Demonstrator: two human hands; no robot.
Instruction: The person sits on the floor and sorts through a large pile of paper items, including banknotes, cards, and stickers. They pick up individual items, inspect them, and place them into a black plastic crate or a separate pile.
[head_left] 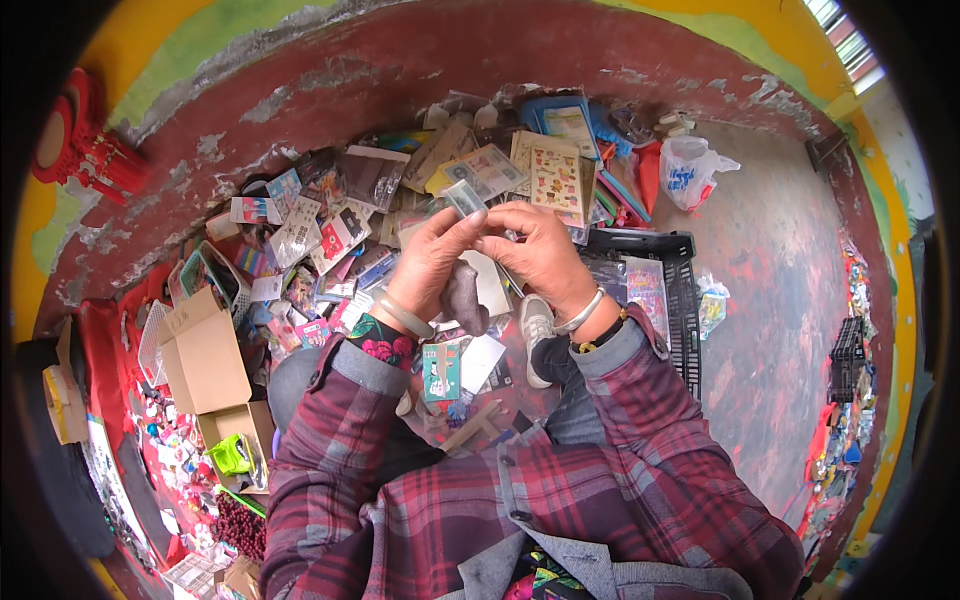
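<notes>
My left hand [432,262] is raised over the heap, its thumb and fingers pinching a small clear, greenish flat packet [463,197]. Close beside it, my right hand [545,258] has its fingers bent and drawn together; whatever they grip is hidden. A dark grey bunched cloth [463,298] shows below my left palm, and I cannot tell whether that hand holds it. Beyond my hands lie flat bagged packets and a cream sticker sheet [556,183] with small coloured figures. Under my wrists is a teal card packet [440,372].
A black plastic crate [682,310] with flat packets stands right of my knees. Further right are a white plastic bag [690,170] and a small clear bag [712,305]. On the left are an open cardboard box [205,355] and white baskets [155,340]. A peeling red wall [440,60] curves behind.
</notes>
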